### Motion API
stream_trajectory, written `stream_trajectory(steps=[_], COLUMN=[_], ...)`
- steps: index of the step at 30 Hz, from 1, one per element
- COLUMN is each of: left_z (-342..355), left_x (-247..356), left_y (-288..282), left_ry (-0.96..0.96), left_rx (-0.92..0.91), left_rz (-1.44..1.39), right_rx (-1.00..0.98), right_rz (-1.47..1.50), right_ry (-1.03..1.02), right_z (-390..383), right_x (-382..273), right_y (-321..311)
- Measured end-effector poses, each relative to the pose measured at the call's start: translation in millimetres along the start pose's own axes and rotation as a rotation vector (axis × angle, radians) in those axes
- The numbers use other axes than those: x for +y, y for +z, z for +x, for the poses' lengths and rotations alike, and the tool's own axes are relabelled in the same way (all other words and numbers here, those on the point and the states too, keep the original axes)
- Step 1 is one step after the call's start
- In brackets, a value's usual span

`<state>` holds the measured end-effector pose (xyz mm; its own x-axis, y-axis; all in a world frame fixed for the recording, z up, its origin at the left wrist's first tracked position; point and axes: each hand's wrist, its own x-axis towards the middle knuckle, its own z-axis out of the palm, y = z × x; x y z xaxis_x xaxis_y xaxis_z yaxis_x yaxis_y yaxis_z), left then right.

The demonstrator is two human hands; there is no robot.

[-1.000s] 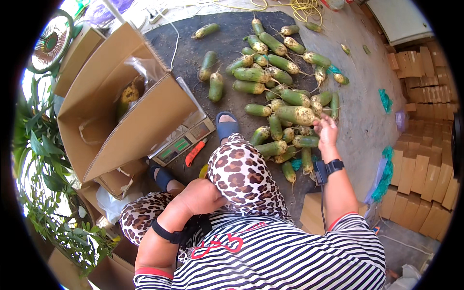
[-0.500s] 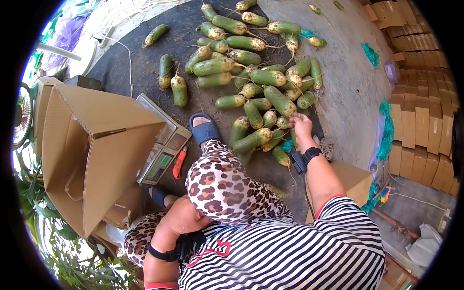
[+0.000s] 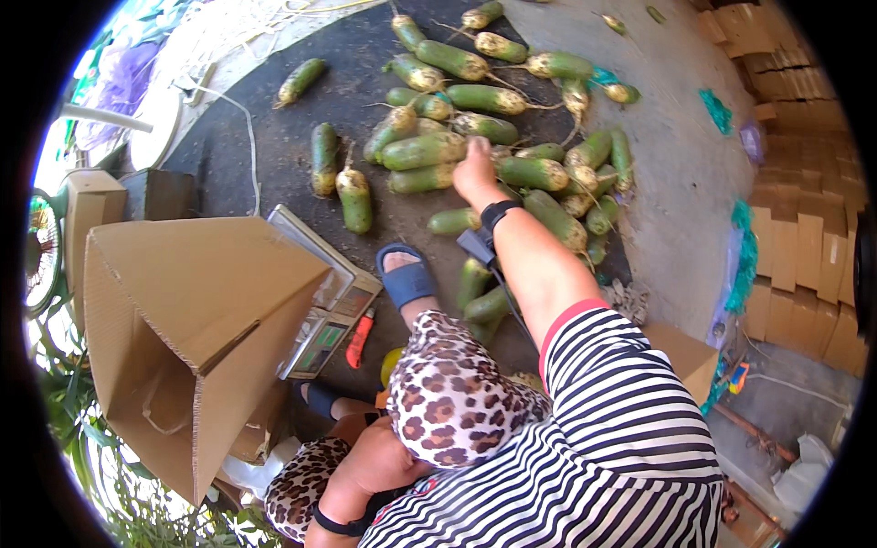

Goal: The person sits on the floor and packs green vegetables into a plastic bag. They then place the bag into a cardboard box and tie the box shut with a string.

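Note:
A heap of long green radishes (image 3: pixel 554 219) with pale, soil-marked root ends lies on a dark sheet in front of me. My right hand (image 3: pixel 477 172) reaches into the heap, its fingers closed at the root end of one green radish (image 3: pixel 423 151); the fingertips are partly hidden. That radish lies flat among the others. At my raised knee rests my left hand (image 3: pixel 385 458), its fingers tucked out of sight behind the patterned trouser leg. A dark band circles each wrist, and a small grey device hangs at the right one.
On the left an open cardboard box (image 3: pixel 206 301) leans over a digital scale (image 3: pixel 329 342). A red-handled knife (image 3: pixel 361 340) lies beside my blue slipper (image 3: pixel 409 277). Flat cardboard stacks (image 3: pixel 804 237) stand at the right. Another carton (image 3: pixel 681 365) is beside my right arm.
My right hand has moved left and away from me, leaving one radish's root end for another further left. My left hand stays at the knee. The whole view has shifted slightly.

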<state>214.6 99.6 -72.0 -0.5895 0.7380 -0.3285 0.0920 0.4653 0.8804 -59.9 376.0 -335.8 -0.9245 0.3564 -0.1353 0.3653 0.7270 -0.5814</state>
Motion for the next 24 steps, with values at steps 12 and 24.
stream_trajectory(steps=[12, 24], left_z=[-8, -35], left_x=[-4, 5], left_y=[0, 26], left_ry=[0.019, -0.163], left_rx=[0.013, 0.032], left_rz=[0.049, 0.216], right_rx=[-0.609, -0.436], right_rz=[-0.213, 0.228], right_ry=[-0.227, -0.406], right_z=[29, -95], right_x=[20, -114], right_y=[-55, -288])
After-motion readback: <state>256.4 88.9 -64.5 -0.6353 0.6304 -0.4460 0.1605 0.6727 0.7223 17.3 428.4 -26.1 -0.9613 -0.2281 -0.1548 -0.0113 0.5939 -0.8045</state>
